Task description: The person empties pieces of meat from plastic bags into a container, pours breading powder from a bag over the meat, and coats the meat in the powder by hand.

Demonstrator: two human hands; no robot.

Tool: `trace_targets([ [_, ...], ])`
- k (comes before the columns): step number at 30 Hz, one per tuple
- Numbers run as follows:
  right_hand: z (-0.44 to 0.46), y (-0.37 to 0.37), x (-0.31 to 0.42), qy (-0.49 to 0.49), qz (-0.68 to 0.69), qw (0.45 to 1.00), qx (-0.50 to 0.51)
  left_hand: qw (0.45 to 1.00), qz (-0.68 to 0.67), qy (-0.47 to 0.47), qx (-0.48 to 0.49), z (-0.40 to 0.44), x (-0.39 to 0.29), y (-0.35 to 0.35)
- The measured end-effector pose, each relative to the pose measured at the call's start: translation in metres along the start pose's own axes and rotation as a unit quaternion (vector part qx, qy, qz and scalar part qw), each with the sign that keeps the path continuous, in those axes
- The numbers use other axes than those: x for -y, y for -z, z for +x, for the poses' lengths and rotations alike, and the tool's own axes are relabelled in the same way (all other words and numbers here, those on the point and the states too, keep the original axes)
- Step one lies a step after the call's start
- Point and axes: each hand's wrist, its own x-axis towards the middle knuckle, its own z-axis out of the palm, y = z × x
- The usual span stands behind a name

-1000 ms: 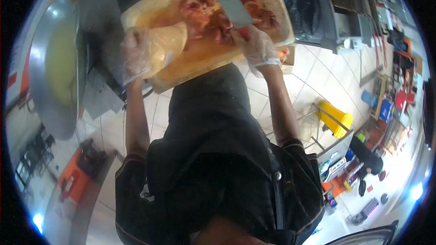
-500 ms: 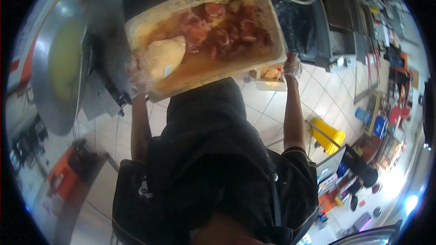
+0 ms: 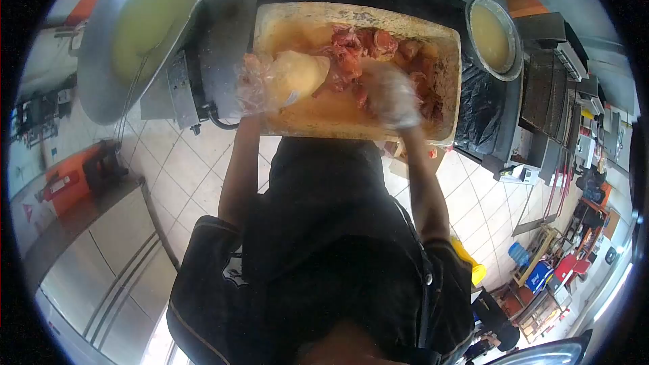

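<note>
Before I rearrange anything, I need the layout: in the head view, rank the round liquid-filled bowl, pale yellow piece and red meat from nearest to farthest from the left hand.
1. Pale yellow piece: held at its left end by the left hand.
2. Red meat: farther right, inside the tub.
3. Round bowl: beyond the tub's right end.

Gloved left hand (image 3: pixel 251 84) against pale yellow piece (image 3: pixel 302 76), tub's (image 3: pixel 358 12) left side. Right hand (image 3: pixel 392 98), motion-blurred, over red meat (image 3: pixel 348 51). Bowl (image 3: pixel 518 51) of pale liquid, far right.
</note>
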Motion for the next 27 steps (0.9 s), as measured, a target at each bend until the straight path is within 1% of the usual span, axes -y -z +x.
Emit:
trace_targets([
  [2,0.027,-0.073,-0.006,0.170,0.008,0.984,0.048,0.992,0.057,-0.109,-0.024,0.015,0.024,-0.002],
  [3,0.044,-0.084,0.020,0.207,0.052,0.977,0.008,0.944,0.173,-0.272,-0.062,0.045,0.080,-0.003],
  [4,0.060,-0.114,0.025,0.196,0.161,0.966,0.041,0.940,0.122,-0.315,-0.047,0.052,0.087,-0.005],
  [5,0.068,-0.131,0.025,0.194,0.190,0.961,0.056,0.931,0.072,-0.356,-0.027,0.059,0.093,-0.006],
  [6,0.077,-0.148,0.024,0.192,0.218,0.954,0.072,0.952,-0.143,-0.267,0.048,0.051,0.063,-0.013],
  [8,0.084,-0.145,0.026,0.208,0.124,0.967,0.084,0.941,-0.286,-0.162,0.085,0.041,0.040,-0.019],
  [9,0.087,-0.138,0.026,0.219,0.082,0.968,0.096,0.961,-0.220,-0.161,0.048,0.035,0.039,-0.017],
  [11,0.088,-0.108,0.036,0.238,0.024,0.959,0.150,0.974,-0.113,-0.198,0.021,0.044,0.051,-0.017],
  [12,0.088,-0.122,0.023,0.274,0.059,0.954,0.102,0.976,-0.117,-0.182,0.016,0.043,0.045,-0.018],
  [13,0.091,-0.123,0.019,0.274,0.055,0.952,0.121,0.975,-0.158,-0.151,0.027,0.040,0.033,-0.020],
  [14,0.094,-0.125,0.017,0.274,0.053,0.950,0.138,0.949,-0.307,-0.045,0.063,0.038,0.020,-0.020],
  [15,0.096,-0.127,0.016,0.274,0.052,0.948,0.155,0.883,-0.456,0.080,0.074,0.035,0.000,-0.019],
  [16,0.095,-0.135,0.014,0.265,0.057,0.954,0.131,0.823,-0.542,0.160,0.067,0.036,-0.012,-0.019],
  [17,0.094,-0.143,0.013,0.255,0.062,0.959,0.106,0.807,-0.565,0.148,0.084,0.036,-0.019,-0.021],
  [18,0.090,-0.151,0.009,0.243,0.066,0.964,0.082,0.803,-0.574,0.118,0.108,0.036,-0.021,-0.025],
  [19,0.084,-0.156,0.005,0.227,0.067,0.969,0.072,0.803,-0.576,0.034,0.149,0.037,-0.012,-0.030],
  [20,0.078,-0.160,0.000,0.211,0.068,0.973,0.062,0.792,-0.579,-0.050,0.187,0.037,-0.004,-0.036],
  [21,0.072,-0.161,-0.002,0.196,0.068,0.977,0.052,0.771,-0.591,-0.059,0.231,0.026,-0.009,-0.029],
  [22,0.067,-0.159,0.002,0.093,0.077,0.989,0.084,0.748,-0.601,-0.069,0.273,0.018,-0.013,-0.024],
  [23,0.067,-0.161,-0.001,0.157,0.010,0.987,0.039,0.718,-0.611,-0.095,0.321,0.015,-0.013,-0.023],
  [25,0.066,-0.157,0.001,0.282,-0.121,0.951,-0.046,0.651,-0.623,-0.148,0.408,0.015,-0.014,-0.022],
  [26,0.062,-0.150,-0.003,0.253,-0.143,0.956,-0.025,0.654,-0.647,-0.081,0.384,0.022,-0.014,-0.024],
  [27,0.060,-0.143,-0.003,0.210,0.026,0.977,0.017,0.655,-0.665,-0.011,0.357,0.033,-0.008,-0.022],
])
